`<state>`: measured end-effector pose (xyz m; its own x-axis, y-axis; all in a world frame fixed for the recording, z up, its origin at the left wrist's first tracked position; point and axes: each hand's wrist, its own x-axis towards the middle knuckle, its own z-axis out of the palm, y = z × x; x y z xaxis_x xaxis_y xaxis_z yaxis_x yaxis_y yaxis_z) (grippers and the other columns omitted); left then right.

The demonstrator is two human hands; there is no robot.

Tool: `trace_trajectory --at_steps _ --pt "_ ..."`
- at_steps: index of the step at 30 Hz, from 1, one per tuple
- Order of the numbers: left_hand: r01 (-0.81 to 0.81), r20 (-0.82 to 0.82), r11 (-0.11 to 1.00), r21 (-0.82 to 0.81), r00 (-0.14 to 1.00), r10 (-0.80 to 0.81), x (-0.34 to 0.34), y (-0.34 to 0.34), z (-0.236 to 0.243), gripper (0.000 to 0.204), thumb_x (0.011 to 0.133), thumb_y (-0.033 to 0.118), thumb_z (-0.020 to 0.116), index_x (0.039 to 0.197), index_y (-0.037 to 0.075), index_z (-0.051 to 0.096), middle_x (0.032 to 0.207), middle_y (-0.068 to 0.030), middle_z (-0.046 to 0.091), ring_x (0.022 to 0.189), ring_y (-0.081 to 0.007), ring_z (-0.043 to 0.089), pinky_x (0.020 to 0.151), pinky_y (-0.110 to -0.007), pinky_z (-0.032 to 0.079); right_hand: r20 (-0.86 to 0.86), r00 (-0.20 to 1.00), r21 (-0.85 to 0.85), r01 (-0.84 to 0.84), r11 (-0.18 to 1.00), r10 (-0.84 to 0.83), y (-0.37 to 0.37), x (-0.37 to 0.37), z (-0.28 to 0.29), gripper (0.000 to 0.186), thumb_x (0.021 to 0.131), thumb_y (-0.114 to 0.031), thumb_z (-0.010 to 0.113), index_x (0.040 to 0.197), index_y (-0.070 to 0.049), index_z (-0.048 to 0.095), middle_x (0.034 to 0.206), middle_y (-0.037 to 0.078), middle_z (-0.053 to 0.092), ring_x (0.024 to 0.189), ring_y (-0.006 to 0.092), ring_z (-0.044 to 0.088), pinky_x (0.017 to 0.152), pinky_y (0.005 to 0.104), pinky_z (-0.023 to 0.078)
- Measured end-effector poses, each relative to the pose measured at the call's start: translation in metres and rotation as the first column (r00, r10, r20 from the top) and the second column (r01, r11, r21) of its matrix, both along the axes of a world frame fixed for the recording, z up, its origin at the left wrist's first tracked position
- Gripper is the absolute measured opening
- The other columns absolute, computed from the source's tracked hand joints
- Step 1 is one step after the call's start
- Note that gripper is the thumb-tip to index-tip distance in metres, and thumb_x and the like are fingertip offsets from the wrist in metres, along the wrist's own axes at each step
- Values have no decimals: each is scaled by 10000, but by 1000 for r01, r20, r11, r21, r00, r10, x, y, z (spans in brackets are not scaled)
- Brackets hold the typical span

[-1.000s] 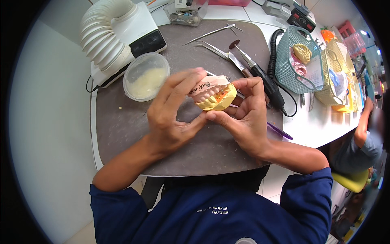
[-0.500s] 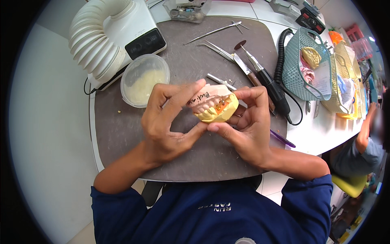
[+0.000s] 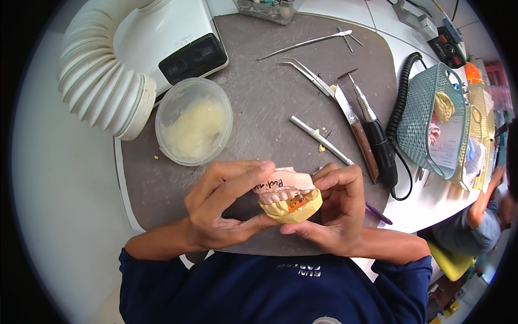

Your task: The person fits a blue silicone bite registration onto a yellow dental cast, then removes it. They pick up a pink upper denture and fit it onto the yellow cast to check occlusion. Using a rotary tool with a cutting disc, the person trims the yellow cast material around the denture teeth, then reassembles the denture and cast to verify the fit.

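Between my two hands is a pair of dental casts with the teeth set against each other. The upper cast (image 3: 287, 177) is pink with dark handwriting on it; the lower cast (image 3: 298, 213) is yellow, with an orange patch near its teeth. My left hand (image 3: 218, 201) grips the left side, fingers at the pink cast and thumb beneath the yellow one. From the right, my right hand (image 3: 345, 208) closes on the pair, fingertips by the pink cast's edge and thumb under the yellow base. The far sides of both casts are hidden.
Beyond the hands lie a white-handled tool (image 3: 318, 139), a wood-handled knife (image 3: 353, 127), tweezers (image 3: 307, 75) and a corded rotary handpiece (image 3: 377, 140). A clear tub (image 3: 227, 127) stands left, near a ribbed white hose (image 3: 89, 75). Baskets (image 3: 426, 116) line the right; another person (image 3: 469, 221) sits beyond.
The view has shifted, so the table's things sit differently in the picture. My hands and the casts appear lower and nearer my body, and the casts are tilted slightly differently. Both hands keep their grip.
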<state>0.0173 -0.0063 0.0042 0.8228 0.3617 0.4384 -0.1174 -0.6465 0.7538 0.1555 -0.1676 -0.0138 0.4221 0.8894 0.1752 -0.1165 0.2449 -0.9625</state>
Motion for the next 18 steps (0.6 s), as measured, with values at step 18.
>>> trace_trajectory --at_steps 18 --pt "15 77 994 106 997 -24 -2 3 7 657 661 215 912 1213 -27 652 1008 -140 676 836 -210 674 676 -277 553 254 961 129 76 989 -107 1 -1 3 633 735 -38 863 1133 23 375 1064 208 589 980 238 682 823 348 627"
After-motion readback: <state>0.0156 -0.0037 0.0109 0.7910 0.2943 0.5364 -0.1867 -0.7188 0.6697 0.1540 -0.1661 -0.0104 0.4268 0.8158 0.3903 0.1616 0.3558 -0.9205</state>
